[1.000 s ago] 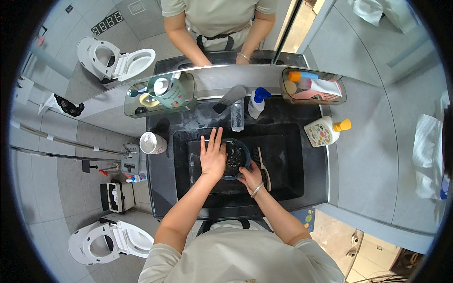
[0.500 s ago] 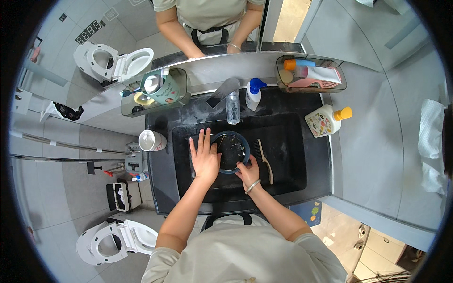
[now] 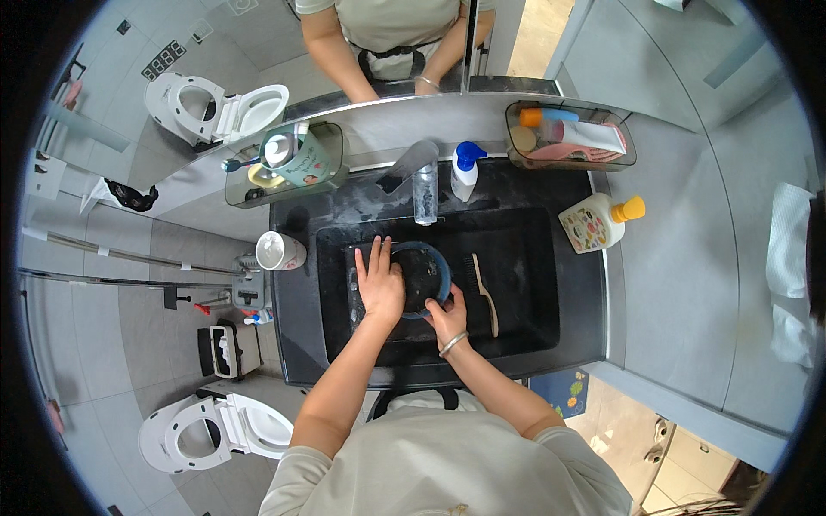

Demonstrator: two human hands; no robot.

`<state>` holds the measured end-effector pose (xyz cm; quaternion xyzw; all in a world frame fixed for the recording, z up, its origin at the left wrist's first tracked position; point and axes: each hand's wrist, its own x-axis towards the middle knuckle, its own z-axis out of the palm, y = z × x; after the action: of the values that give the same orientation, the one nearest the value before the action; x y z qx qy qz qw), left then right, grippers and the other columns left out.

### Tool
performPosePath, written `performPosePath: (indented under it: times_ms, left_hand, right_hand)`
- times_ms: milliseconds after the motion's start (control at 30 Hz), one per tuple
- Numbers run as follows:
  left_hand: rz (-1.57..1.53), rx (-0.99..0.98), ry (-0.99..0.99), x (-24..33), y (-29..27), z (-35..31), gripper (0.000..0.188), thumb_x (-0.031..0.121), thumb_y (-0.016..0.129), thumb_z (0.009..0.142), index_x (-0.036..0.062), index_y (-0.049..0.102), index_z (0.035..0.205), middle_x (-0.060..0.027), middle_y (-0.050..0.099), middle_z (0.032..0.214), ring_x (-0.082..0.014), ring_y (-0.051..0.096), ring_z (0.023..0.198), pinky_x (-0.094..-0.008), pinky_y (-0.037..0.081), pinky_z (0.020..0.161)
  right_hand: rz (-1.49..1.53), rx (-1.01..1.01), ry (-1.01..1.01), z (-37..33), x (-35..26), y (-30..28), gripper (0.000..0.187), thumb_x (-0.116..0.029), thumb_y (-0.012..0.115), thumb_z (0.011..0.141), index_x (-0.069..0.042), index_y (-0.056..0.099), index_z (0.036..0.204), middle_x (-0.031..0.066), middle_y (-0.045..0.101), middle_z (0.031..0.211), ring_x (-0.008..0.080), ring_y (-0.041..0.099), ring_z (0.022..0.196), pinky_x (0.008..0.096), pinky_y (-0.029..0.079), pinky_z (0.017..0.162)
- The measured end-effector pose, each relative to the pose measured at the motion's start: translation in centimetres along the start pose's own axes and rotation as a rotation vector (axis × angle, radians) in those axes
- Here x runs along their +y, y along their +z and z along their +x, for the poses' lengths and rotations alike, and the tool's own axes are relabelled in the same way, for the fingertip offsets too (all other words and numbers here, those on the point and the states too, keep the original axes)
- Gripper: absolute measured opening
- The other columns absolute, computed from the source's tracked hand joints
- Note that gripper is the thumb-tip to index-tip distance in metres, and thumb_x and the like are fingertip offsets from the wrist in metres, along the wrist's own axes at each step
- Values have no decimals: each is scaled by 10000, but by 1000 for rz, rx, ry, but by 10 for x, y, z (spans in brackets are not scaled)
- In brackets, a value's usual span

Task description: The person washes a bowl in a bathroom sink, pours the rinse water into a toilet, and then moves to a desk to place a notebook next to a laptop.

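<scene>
Inside the black sink [image 3: 527, 267] is a round, blue-rimmed bowl [image 3: 445, 268] with a dark inside. It appears tilted, with its left part hidden behind my left hand [image 3: 381, 288]. That hand lies flat along the bowl's left side, fingers stretched toward the faucet. My right hand [image 3: 447, 322], with a bracelet at the wrist, grips the bowl's lower right rim, thumb over the edge. A wooden-handled brush [image 3: 489, 301] with dark bristles lies just right of the bowl. Left of my left hand shows a dark, wet-spotted surface that I cannot make out.
Behind the sink stand a faucet [image 3: 425, 193] and a blue-topped pump bottle [image 3: 465, 172]. A white cup [image 3: 281, 252] is on the left counter, a yellow-capped bottle [image 3: 594, 225] on the right. Toiletry baskets [image 3: 331, 163] hang below the mirror [image 3: 258, 52].
The bowl has tipped, and the pale bits and thin strands seen inside it are mostly gone from view. My right hand has shifted slightly left with the rim.
</scene>
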<state>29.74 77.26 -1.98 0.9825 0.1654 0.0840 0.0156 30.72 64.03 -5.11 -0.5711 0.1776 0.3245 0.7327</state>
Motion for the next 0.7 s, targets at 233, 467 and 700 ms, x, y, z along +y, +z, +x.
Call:
performPosePath:
  times_ms: [233,467,700]
  left_hand:
    - [-137,110,58,-11,-73,10,194,51,641,617,78,605,806,-106,385,1289,-301,285,1243,-535,166,1004]
    - [0,-269,404,-24,-61,22,137,133,552,670,75,630,768,-58,519,1094,-212,442,1055,-330,333,921]
    - [347,-343,930,-28,-54,30,236,163,490,753,70,672,872,-36,472,1228,-217,301,1232,-394,144,1073]
  right_hand:
    - [-46,-36,52,11,-11,-10,555,-117,608,754,-72,322,1227,69,507,1037,172,512,873,304,460,688]
    - [-29,-70,121,15,-14,-15,567,-121,607,756,-80,308,1236,67,501,1053,170,513,885,306,466,699]
    - [-3,-38,128,16,-17,-15,423,-62,571,770,-104,368,1138,52,514,931,154,550,810,329,491,692]
